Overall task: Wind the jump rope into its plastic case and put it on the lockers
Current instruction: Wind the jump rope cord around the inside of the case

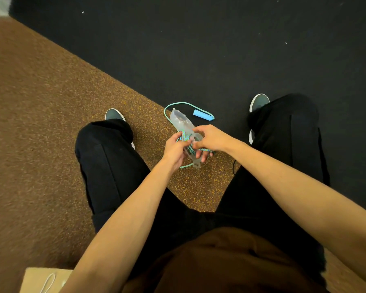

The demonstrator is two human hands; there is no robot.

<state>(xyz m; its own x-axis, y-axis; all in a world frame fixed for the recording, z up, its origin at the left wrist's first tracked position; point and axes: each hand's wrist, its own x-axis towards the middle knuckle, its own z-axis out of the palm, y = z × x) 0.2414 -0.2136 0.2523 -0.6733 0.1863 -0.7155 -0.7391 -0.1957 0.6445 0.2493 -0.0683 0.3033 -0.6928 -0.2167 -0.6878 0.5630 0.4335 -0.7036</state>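
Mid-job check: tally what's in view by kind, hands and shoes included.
Hands: 2, left hand, right hand
Jump rope: 1
Blue handle on the floor: 1
Clear plastic case: 1
Shoes: 2
Paper bag: 1
Total: 8

The person wears loose black trousers (106, 166) and a brown top (220, 261) that shows at the bottom of the view (only its front folds are visible). Both forearms are bare, without sleeves. The shoes (114, 114) are dark grey-green with pale soles, one toe showing past each trouser leg
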